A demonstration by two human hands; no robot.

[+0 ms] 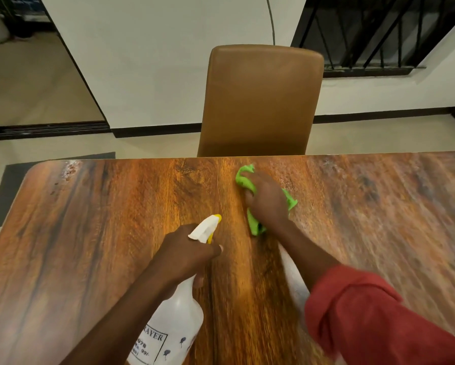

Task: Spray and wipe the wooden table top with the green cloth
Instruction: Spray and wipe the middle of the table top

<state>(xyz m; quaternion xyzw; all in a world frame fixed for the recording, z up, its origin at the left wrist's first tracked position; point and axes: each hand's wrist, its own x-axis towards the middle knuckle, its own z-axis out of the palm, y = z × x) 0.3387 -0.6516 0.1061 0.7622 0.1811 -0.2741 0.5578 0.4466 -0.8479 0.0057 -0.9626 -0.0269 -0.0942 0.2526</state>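
1. The right hand (267, 200) lies palm-down on the green cloth (247, 180), fingers curled over the bunched fabric and pressing it to the wooden table top (89, 233). A rolled red sleeve (365, 312) covers the forearm.
2. The left hand (186, 255) grips the neck of the spray bottle (176, 322), fingers wrapped below the white trigger head; the yellow nozzle (218, 217) points toward the far edge.
3. The cloth sits right of centre, near the far edge, with green folds showing on both sides of the hand.
4. The bottle is translucent white with a printed label.
5. A brown chair (260, 101) stands against the far edge.
6. A dark mat (10, 185) lies on the floor at left.
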